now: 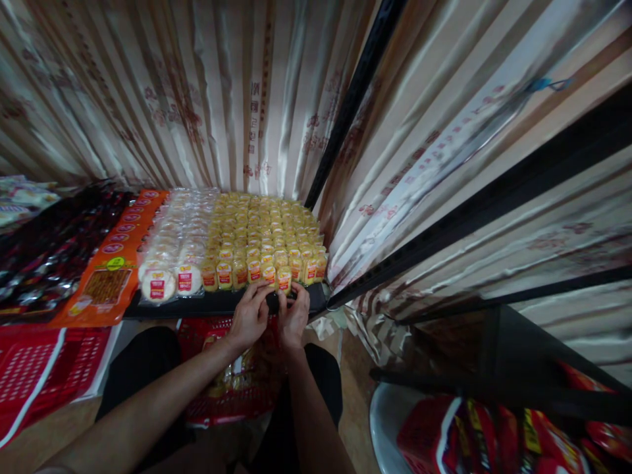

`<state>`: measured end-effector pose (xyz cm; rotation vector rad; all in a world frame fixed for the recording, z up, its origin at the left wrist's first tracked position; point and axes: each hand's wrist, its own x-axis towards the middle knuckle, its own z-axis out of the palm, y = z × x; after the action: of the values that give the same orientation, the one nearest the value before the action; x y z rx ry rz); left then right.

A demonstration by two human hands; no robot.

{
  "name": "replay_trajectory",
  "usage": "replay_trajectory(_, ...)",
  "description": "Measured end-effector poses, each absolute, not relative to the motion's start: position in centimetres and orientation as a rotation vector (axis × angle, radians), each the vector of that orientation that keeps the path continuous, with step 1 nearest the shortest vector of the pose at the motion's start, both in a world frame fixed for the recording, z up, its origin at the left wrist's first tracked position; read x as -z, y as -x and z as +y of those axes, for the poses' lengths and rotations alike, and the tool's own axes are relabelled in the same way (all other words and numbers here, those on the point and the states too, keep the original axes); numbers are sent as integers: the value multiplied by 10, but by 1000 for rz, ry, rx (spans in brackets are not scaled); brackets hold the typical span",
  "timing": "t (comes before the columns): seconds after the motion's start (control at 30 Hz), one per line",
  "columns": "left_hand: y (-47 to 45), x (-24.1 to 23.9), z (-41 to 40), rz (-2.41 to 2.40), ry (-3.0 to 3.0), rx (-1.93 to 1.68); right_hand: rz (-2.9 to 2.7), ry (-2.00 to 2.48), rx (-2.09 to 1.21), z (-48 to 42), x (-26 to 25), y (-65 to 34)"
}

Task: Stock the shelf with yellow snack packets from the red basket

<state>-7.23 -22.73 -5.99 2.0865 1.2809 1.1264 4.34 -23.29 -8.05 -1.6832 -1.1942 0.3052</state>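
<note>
Both my hands meet at the front edge of a black shelf [217, 304] stacked with several rows of small yellow packaged cakes [261, 234]. My left hand [249, 319] and my right hand [293, 316] are curled together around one yellow packet [284, 280] at the front of the rows, fingers pinching it. Left of the yellow packets lie clear-wrapped white round cakes [165, 280] with red labels.
An orange snack pack [111, 276] and dark glossy packets [44, 250] lie further left. A red plastic basket [232, 382] sits below my arms, with another red crate [39, 375] at left. Patterned curtains hang behind. Black shelf bars [444, 243] and red packets [494, 434] are at right.
</note>
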Motion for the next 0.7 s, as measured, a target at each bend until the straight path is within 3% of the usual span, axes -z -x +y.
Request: replay_trajectory(0.7, 75, 69, -218, 1388, -2128, -999, -1173, 1700, -305, -222, 83, -42)
